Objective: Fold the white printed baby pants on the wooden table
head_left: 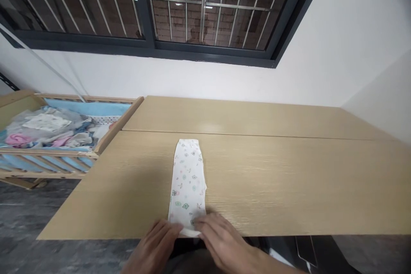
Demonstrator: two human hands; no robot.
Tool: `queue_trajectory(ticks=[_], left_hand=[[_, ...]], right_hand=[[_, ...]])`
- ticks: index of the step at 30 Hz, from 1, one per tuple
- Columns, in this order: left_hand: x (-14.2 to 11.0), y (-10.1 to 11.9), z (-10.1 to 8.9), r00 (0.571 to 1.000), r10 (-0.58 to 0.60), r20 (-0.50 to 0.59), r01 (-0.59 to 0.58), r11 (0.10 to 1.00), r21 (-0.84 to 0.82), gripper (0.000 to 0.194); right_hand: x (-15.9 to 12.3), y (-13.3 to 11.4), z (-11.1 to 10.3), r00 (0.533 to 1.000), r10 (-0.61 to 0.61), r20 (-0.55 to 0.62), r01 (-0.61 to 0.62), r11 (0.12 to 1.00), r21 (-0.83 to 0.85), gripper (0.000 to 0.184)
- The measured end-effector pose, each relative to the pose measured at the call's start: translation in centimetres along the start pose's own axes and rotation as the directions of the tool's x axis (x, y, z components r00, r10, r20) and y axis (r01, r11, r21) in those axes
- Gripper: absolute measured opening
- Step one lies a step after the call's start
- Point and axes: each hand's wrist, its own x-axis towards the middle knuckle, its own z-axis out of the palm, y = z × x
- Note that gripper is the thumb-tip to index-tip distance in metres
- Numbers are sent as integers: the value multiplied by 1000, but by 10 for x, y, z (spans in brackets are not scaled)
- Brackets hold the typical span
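White printed cloth [188, 180] under left fingers [170, 230], right fingers [205, 222]

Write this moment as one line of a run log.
item: folded printed white garment | left hand: on its near end | right hand: on its near end | surface: wooden table

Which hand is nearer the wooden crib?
Left. The left hand sits closer, with the wooden crib ahead and to its left; the right hand is farther, to its right.

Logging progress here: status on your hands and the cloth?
Left hand and right hand on near end of folded white printed cloth. Slatted wooden bin of clothes off left.
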Motion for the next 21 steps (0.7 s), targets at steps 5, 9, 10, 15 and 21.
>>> queue_trajectory(ticks=[5,9,10,15,21], left_hand=[[44,-27,-7,986,-111,-124,110,994,-16,37],[111,-61,-13,956,-184,-228,171,982,-78,25],[128,-71,-15,949,-221,-224,207,975,-84,24],[194,-121,-17,875,-473,-105,474,880,-12,26],[229,-169,18,820,-572,13,569,817,92,23]], right_hand=[[54,22,-46,971,203,125,-229,940,253,22],[107,80,-48,964,256,74,-267,916,299,20],[120,97,-44,955,293,45,-293,906,307,19],[173,172,-17,891,453,16,-416,804,425,19],[202,215,15,839,543,30,-535,815,223,10]])
